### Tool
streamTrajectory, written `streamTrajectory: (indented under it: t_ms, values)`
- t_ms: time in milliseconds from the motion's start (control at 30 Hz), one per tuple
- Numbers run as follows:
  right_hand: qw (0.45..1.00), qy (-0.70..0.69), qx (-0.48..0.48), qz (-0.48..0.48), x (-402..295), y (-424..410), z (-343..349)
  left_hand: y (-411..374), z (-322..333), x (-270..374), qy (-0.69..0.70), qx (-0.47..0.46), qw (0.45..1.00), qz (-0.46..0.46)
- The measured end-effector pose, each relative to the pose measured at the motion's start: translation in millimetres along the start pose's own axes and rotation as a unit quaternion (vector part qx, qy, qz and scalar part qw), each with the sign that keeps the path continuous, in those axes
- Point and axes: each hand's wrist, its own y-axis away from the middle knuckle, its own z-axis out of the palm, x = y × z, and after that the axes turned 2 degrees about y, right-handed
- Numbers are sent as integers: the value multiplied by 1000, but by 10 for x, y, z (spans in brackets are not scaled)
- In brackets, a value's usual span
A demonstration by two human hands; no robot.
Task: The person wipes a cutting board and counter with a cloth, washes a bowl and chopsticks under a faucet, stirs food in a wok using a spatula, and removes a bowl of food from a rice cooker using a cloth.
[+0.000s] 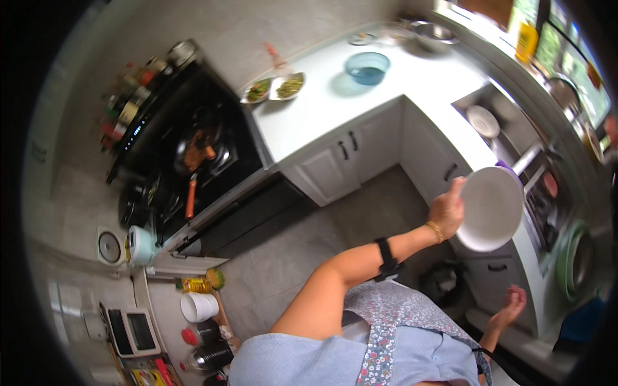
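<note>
My left hand (446, 212) grips the rim of a round white dish (491, 210), a shallow bowl or deep plate. It is tilted up, with its pale inside facing me and nothing seen in it. Held out low to the right, my right hand (508, 309) is free, its fingers loosely spread. Beyond the dish lies the sink (512, 113), with a white bowl (483, 121) inside. Part of a purple item (507, 166) shows behind the dish's upper edge.
A wok (203, 152) with reddish-brown food stands on the stove, its orange handle (191, 198) jutting out. On the white counter are two filled dishes (288, 88), a blue glass bowl (368, 67) and a steel bowl (433, 36). A green basin (574, 263) stands right.
</note>
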Motion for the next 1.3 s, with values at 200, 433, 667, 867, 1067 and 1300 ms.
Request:
streamTrajectory:
  t_ms: [200, 433, 667, 867, 1067, 1300]
  values:
    - [808, 109, -534, 221, 134, 1241, 1436, 816, -1887, -886, 258, 152, 884, -358]
    - [481, 339, -787, 186, -501, 1317, 2855, 1970, -3677, -775, 349, 324, 756, -449]
    - [610, 208, -717, -264, -544, 1473, 4938, 2689, -4190, -489, 414, 499, 666, -370]
    - [555, 29, -722, -413, -1116, 2765, 6961, 2456, -4542, -78, 395, 604, 609, -330]
    - [495, -52, -714, -492, -1086, 3918, 7834, 2180, -4967, 155, 311, 760, 516, -243]
    - [634, -187, -615, -429, -1156, 4541, 8294, 2636, -5854, -33, 288, 785, 510, -201]
